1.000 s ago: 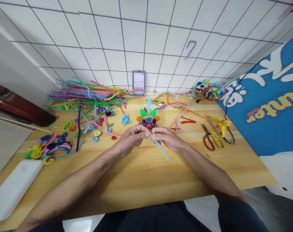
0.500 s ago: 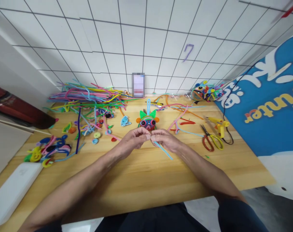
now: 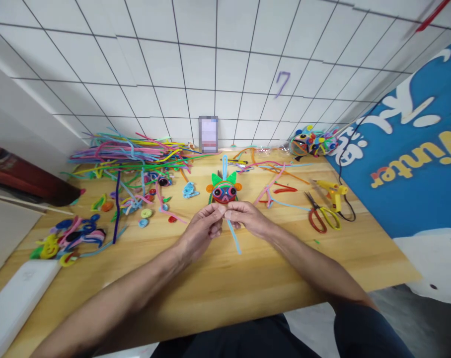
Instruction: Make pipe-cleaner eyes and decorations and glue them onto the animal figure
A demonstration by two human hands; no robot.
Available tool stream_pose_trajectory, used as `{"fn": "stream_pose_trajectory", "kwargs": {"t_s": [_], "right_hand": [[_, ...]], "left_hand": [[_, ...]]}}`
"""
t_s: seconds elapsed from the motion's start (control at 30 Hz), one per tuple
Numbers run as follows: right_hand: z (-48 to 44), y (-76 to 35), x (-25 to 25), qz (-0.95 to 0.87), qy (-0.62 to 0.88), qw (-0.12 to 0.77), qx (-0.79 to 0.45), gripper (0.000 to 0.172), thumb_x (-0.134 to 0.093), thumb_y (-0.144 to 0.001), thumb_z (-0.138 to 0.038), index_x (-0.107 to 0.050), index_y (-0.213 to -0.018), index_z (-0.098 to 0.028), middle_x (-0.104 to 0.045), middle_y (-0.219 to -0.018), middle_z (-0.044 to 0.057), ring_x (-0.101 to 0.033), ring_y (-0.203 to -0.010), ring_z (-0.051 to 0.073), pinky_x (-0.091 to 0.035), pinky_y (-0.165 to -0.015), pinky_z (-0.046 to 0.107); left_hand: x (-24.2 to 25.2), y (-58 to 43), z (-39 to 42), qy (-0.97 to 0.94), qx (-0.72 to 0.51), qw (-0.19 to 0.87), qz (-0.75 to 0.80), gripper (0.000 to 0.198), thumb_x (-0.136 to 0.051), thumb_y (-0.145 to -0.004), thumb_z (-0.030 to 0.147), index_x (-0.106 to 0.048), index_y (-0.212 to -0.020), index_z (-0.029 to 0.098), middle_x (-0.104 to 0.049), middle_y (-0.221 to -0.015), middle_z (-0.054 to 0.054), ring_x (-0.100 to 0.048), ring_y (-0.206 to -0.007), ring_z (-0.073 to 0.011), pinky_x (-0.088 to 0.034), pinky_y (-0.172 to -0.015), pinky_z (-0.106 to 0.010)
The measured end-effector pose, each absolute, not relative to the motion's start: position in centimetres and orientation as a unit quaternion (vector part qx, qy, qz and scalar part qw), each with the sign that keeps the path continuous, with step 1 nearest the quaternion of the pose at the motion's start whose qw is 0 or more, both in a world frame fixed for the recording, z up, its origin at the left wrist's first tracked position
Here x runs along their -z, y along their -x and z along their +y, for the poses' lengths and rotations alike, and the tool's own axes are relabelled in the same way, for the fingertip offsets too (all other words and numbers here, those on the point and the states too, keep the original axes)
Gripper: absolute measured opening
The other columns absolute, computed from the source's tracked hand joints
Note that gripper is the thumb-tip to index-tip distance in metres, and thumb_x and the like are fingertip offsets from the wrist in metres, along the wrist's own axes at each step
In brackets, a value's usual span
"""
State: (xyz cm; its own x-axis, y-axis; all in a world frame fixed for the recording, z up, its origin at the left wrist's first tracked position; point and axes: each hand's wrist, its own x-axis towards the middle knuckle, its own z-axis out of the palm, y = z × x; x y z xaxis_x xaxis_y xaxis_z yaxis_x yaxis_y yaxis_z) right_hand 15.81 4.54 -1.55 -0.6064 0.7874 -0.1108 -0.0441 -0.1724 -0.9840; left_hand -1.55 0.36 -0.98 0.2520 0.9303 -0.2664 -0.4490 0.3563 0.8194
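Note:
My left hand [image 3: 202,229] and my right hand [image 3: 244,218] meet over the wooden table [image 3: 218,278], fingertips pinched together on a light blue pipe cleaner [image 3: 234,239]. Its free end hangs down toward me below the hands. Just beyond the fingers stands a small pipe-cleaner face figure [image 3: 224,189] with green ears, orange side coils, dark eyes and a blue loop on top.
A heap of coloured pipe cleaners [image 3: 128,151] and small coiled pieces [image 3: 69,236] fill the left side. Red-and-yellow scissors [image 3: 320,215] and a yellow glue gun [image 3: 332,191] lie at the right. A colourful finished figure [image 3: 311,140] sits by the wall, a white box [image 3: 17,298] at front left.
The hanging end of the blue pipe cleaner has swung from pointing right toward straight down. Both hands stay pinched together, shifted slightly left in the picture.

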Motion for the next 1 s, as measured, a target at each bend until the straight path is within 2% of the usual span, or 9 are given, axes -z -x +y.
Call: {"fn": "stream_pose_trajectory", "kwargs": {"t_s": [0.13, 0.27, 0.5, 0.63, 0.73, 0.87, 1.0], "right_hand": [[5.0, -16.7, 0.6, -0.545, 0.346, 0.269, -0.715, 0.034, -0.075, -0.075, -0.044, -0.054, -0.065, -0.019, -0.048, -0.057, -0.006, -0.039, -0.052, 0.008, -0.027, -0.051, 0.025], [5.2, -17.3, -0.1, -0.577, 0.338, 0.251, -0.7, 0.031, -0.073, -0.079, -0.042, -0.056, -0.066, -0.018, -0.048, -0.057, -0.006, -0.038, -0.053, 0.008, -0.026, -0.053, 0.025], [5.0, -17.1, 0.7, -0.594, 0.319, 0.265, -0.689, 0.036, -0.076, -0.083, -0.05, -0.06, -0.077, -0.018, -0.051, -0.062, -0.006, -0.042, -0.056, 0.009, -0.031, -0.054, 0.023], [4.7, -16.4, 1.3, -0.594, 0.317, 0.286, -0.682, 0.04, -0.075, -0.085, -0.052, -0.057, -0.074, -0.019, -0.049, -0.061, -0.006, -0.042, -0.056, 0.009, -0.032, -0.054, 0.023], [4.6, -16.2, 1.3, -0.57, 0.319, 0.293, -0.698, 0.039, -0.078, -0.082, -0.051, -0.057, -0.072, -0.019, -0.051, -0.061, -0.005, -0.042, -0.055, 0.009, -0.032, -0.054, 0.024], [4.8, -16.7, 0.5, -0.522, 0.34, 0.27, -0.734, 0.034, -0.08, -0.075, -0.046, -0.061, -0.072, -0.018, -0.053, -0.059, -0.005, -0.042, -0.053, 0.008, -0.03, -0.052, 0.023], [5.1, -17.1, 0.1, -0.534, 0.343, 0.246, -0.733, 0.031, -0.078, -0.073, -0.043, -0.06, -0.068, -0.018, -0.051, -0.057, -0.005, -0.042, -0.052, 0.008, -0.029, -0.05, 0.023]], "left_hand": [[0.4, 2.8, 1.5, -0.449, -0.413, 0.691, 0.387, 0.044, -0.088, -0.075, 0.054, -0.069, -0.09, 0.016, -0.045, -0.059, 0.008, -0.029, -0.051, -0.0054, -0.022, -0.049, -0.021], [-0.1, 3.6, 1.8, -0.519, -0.385, 0.65, 0.399, 0.042, -0.084, -0.079, 0.054, -0.068, -0.083, 0.016, -0.047, -0.062, 0.006, -0.029, -0.054, -0.0061, -0.021, -0.051, -0.022], [0.5, 2.8, 1.2, -0.443, -0.426, 0.665, 0.424, 0.047, -0.089, -0.071, 0.056, -0.067, -0.081, 0.016, -0.039, -0.055, 0.009, -0.024, -0.05, -0.005, -0.018, -0.05, -0.022], [0.6, 1.7, 0.5, -0.329, -0.474, 0.711, 0.401, 0.05, -0.093, -0.066, 0.054, -0.065, -0.08, 0.016, -0.039, -0.054, 0.01, -0.023, -0.047, -0.0036, -0.021, -0.048, -0.02], [0.5, 1.5, 0.2, -0.29, -0.472, 0.741, 0.38, 0.047, -0.092, -0.069, 0.052, -0.064, -0.081, 0.017, -0.038, -0.055, 0.01, -0.024, -0.046, -0.0034, -0.023, -0.047, -0.019], [0.2, 2.3, 1.0, -0.354, -0.441, 0.738, 0.366, 0.045, -0.084, -0.078, 0.056, -0.064, -0.08, 0.016, -0.041, -0.052, 0.008, -0.031, -0.046, -0.0053, -0.023, -0.047, -0.02], [-0.1, 3.3, 1.8, -0.429, -0.415, 0.713, 0.367, 0.038, -0.088, -0.076, 0.047, -0.069, -0.083, 0.015, -0.047, -0.058, 0.006, -0.031, -0.048, -0.004, -0.021, -0.048, -0.02]]}}
